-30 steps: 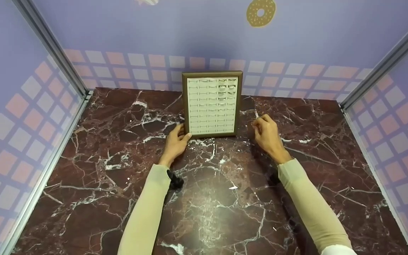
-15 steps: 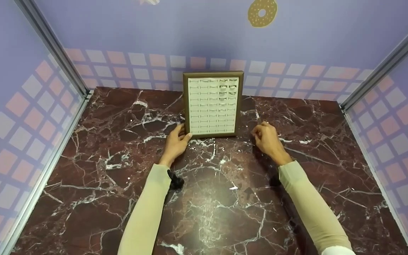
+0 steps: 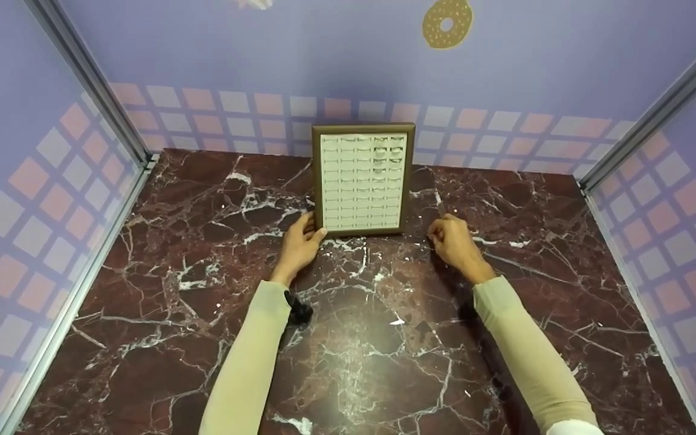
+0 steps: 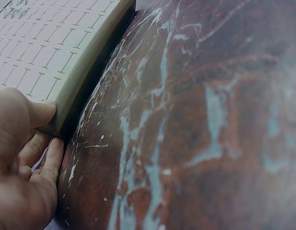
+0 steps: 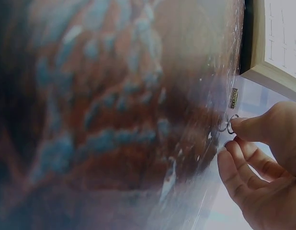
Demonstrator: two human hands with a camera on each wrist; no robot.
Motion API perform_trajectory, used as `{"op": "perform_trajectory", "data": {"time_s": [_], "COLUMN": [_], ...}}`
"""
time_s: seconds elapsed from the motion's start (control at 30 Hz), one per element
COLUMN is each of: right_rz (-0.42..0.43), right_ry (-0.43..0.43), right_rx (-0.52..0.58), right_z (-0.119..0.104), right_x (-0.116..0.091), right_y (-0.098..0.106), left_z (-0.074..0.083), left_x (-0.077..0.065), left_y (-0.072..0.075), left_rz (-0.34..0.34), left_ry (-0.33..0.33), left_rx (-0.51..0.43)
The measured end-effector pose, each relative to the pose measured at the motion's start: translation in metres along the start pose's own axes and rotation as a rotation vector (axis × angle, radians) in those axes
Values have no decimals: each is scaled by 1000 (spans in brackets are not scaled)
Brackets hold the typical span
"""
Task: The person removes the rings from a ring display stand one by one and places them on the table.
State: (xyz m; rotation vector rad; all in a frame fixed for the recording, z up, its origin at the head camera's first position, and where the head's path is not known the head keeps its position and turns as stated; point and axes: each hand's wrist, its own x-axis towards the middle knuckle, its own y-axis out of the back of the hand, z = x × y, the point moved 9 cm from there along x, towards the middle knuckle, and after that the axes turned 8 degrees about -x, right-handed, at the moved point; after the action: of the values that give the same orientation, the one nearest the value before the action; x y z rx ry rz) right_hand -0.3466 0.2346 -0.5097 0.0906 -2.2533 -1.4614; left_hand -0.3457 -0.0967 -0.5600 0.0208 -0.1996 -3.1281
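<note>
A ring display tray (image 3: 360,211) with a brown frame and a white slotted insert leans upright near the back wall. Several rings (image 3: 380,151) sit in slots at its upper right. My left hand (image 3: 301,244) grips the tray's lower left corner; in the left wrist view the thumb lies on the front of the frame (image 4: 74,93), with fingers beneath the corner. To the right of the tray, my right hand (image 3: 455,241) is low over the table. In the right wrist view its thumb and fingertips pinch a thin metal ring (image 5: 230,125). Close by is a small gold patterned band (image 5: 233,98).
The dark red marbled table (image 3: 161,338) reaches to the back wall (image 3: 215,54), which is lilac with pink and grey squares. Side panels (image 3: 695,199) with metal edge rails stand left and right.
My right hand has moved slightly nearer to me, down over the table beside the tray. The left hand and the tray stay in place.
</note>
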Motion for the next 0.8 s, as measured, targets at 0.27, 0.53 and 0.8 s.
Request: {"op": "perform_trajectory", "data": {"time_s": [0.27,0.53,0.8], "right_rz": [-9,39,165], "right_ry": [17,27,54], "right_rx": [0,20,81], "right_z": [-2,-15,-43], "right_x": [3,28,58], "right_y": [1,23,45], "left_z": [1,3,1], "left_x": [0,-1,-2], "left_y": [1,1,2], "left_rz": [-8,-7,-12], "left_ry": [4,-5,8], "left_rx": [1,-1,19]}}
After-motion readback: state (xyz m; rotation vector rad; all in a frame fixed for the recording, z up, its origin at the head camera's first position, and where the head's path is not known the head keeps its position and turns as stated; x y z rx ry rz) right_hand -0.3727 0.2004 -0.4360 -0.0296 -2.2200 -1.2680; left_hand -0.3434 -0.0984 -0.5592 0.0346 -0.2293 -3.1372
